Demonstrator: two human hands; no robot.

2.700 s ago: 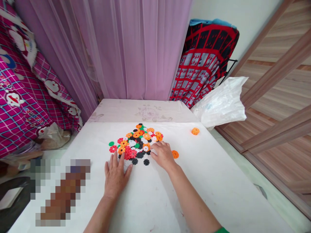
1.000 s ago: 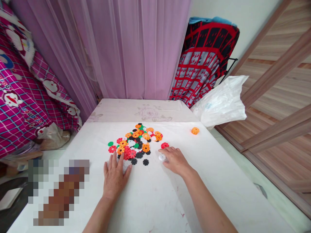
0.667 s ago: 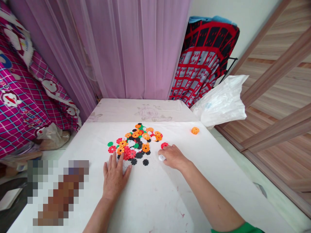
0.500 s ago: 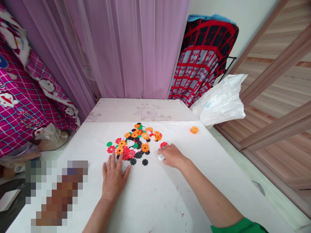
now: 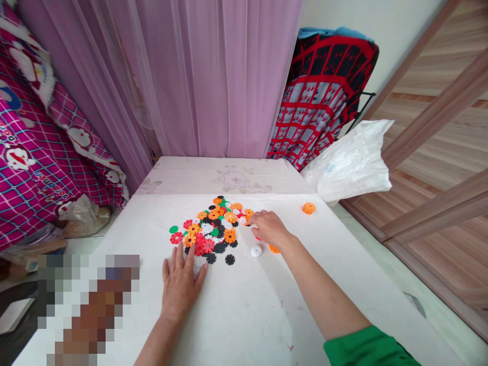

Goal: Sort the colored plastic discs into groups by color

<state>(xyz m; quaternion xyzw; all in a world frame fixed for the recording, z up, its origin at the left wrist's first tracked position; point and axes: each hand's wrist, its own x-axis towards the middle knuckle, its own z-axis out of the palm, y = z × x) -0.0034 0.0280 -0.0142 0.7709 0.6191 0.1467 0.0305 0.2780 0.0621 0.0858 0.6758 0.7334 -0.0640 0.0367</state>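
Observation:
A heap of flower-shaped plastic discs (image 5: 208, 246) in red, orange, black, white and green lies spread on the white-covered table. My left hand (image 5: 180, 284) rests flat at the heap's near left edge, fingers apart; pale discs (image 5: 199, 263) lie by its thumb. At the heap's right side, my right hand (image 5: 269, 227) reaches its fingertips to the outer orange disc (image 5: 248, 213), thumb apart from the fingers. Below that hand sits a white disc piece (image 5: 256, 250). An orange disc (image 5: 273, 248) shows beside the wrist, and a red one is mostly hidden under the palm.
An orange cluster of discs (image 5: 308, 208) lies alone toward the table's far right. A white plastic bag (image 5: 353, 162) stands at the right edge. Purple curtains (image 5: 213, 76) hang behind the table (image 5: 229, 315), and wooden cabinet doors (image 5: 438, 152) stand to the right.
My right hand has let go of the white disc piece and moved up and left to the heap's right edge. An orange disc now shows beside its wrist. My left hand stays put.

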